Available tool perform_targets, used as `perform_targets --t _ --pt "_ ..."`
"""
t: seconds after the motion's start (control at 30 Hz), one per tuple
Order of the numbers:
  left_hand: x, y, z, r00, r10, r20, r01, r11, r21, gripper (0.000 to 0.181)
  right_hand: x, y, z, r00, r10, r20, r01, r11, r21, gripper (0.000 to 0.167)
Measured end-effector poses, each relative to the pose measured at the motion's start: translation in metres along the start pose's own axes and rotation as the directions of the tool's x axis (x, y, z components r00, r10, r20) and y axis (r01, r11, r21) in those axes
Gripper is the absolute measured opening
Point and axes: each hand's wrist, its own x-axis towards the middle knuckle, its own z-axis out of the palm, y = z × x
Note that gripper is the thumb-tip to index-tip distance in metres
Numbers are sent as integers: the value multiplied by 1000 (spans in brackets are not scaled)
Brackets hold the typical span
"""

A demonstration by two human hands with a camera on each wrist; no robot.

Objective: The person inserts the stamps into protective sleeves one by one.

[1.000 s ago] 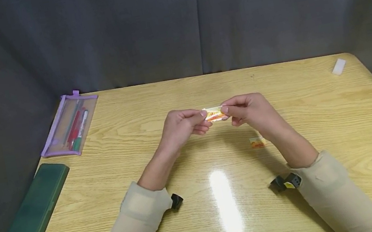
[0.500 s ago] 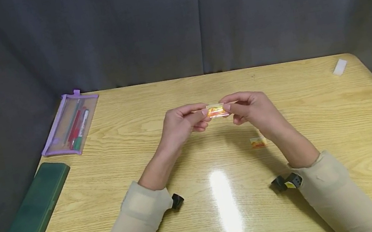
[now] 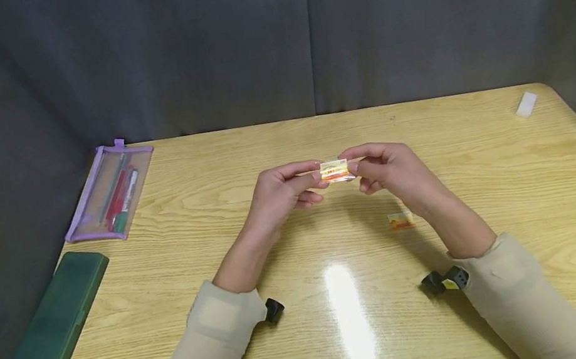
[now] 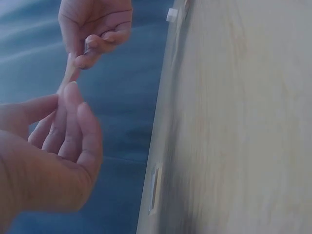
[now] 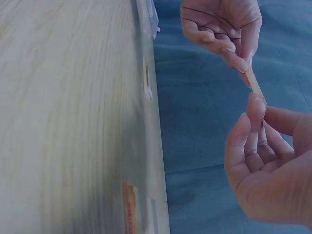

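Between both hands, above the middle of the table, is a small glossy yellow-and-orange printed piece [image 3: 335, 170]. My left hand [image 3: 280, 195] pinches its left end between thumb and fingers. The right end is pinched by my right hand [image 3: 391, 173]. Seen edge-on in the right wrist view, the piece [image 5: 254, 84] looks thin and spans the gap between the two hands. Whether it is a wrapper or a card I cannot tell. A similar yellow-and-orange printed piece [image 3: 401, 221] lies flat on the table, below my right hand.
A purple-edged mesh pencil pouch [image 3: 100, 220] with several pens lies at the table's back left. In front of it sits a green pencil case [image 3: 55, 326]. A white eraser-like block [image 3: 526, 104] is at the back right corner. Dark curtains [image 3: 220, 45] border the wooden table [image 3: 544, 206].
Over the last second the held piece has shifted slightly right and up, and its printed face has tilted. Both hands keep their pinch; the things on the table stay put.
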Motion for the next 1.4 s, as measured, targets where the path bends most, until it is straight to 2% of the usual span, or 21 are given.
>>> perform_targets --t 0.13,0.3,0.43,0.63,0.87,1.07,1.4 --pt "4 -2 -1 1000 -26 0 26 999 33 23 1 1 -2 1000 21 17 -21 1000 -12 33" --pt "7 -6 -1 998 -54 -39 55 998 39 18 4 3 -1 999 38 22 -38 999 -19 32" --pt "12 -6 -2 997 -42 -65 45 998 43 18 9 2 0 999 30 17 -29 998 -51 30" --pt "27 -5 -10 994 -59 -89 71 987 146 17 24 2 0 999 36 27 -32 993 -118 28" --pt "45 -3 -13 990 -95 -104 116 968 222 12 44 2 -1 993 104 48 -93 976 -196 28" --pt "55 -6 -13 986 -105 -127 138 947 289 13 58 6 -3 979 191 75 -175 968 -180 27" --pt "59 -11 -10 987 -106 -123 137 951 279 17 67 9 -4 967 244 73 -224 951 -214 29"
